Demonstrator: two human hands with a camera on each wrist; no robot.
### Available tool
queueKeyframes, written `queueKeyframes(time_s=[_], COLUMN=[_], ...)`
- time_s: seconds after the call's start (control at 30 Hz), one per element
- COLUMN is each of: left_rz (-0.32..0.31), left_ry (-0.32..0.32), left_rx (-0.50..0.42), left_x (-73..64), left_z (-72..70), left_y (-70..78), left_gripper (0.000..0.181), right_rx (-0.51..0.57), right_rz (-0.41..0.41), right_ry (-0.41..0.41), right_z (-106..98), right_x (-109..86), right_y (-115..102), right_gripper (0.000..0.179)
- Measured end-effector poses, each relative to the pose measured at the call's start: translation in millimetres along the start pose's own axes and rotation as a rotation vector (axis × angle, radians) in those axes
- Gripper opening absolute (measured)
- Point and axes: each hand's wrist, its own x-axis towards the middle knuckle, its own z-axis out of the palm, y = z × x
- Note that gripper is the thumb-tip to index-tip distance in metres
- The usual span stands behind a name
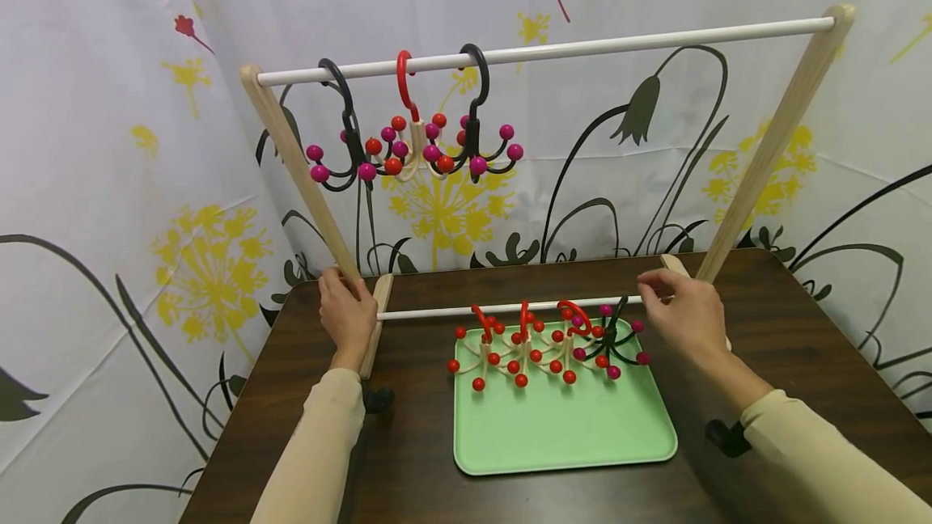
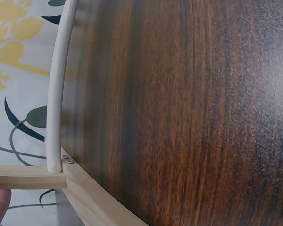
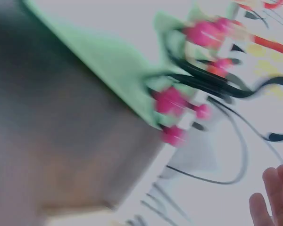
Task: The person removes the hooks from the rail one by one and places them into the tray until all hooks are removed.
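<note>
My left hand (image 1: 347,314) holds the lower end of the left upright (image 1: 309,172) of a wooden garment rack; a fingertip (image 2: 0,207) shows against the wood in the left wrist view. My right hand (image 1: 684,310) is by the right upright (image 1: 772,144), overlapping the end of the lower white rod (image 1: 429,313), and its extended fingers (image 3: 276,193) hold nothing. Just left of it, a black multi-arm hanger (image 1: 612,335) with magenta balls lies on the green tray (image 1: 561,427). Beside that hanger lie three cream ones with red hooks (image 1: 524,318) and red balls.
From the top white rod (image 1: 619,45) hang two black hangers (image 1: 473,120) with a red-hooked cream hanger (image 1: 417,136) between them, toward the left. The rack stands on a dark wood table (image 1: 408,459), before a flower-patterned curtain (image 1: 95,144).
</note>
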Motion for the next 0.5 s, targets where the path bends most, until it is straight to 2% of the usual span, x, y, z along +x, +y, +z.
queueKeyframes(time_s=[0.1,0.23,0.37,0.5], left_rz=[-0.002,0.001,0.009,0.009], left_ry=[0.003,0.004,0.007,0.009], left_rx=[-0.004,-0.004,-0.009,-0.006], left_x=[-1.3,-1.5,-0.2,-0.1], left_z=[-0.2,-0.2,0.3,1.3], left_y=[-0.5,-1.4,-1.7,-1.2], left_gripper=[0.025,0.025,0.025,0.025], right_rx=[-0.012,0.011,0.028,0.007], right_rz=[-0.132,-0.258,-0.314,-0.334], right_ry=[0.071,0.086,0.04,-0.066], right_z=[-12,-28,-40,-41], right_x=[26.0,66.6,106.7,138.0], right_y=[-19,-52,-89,-121], right_gripper=[0.01,0.014,0.023,0.033])
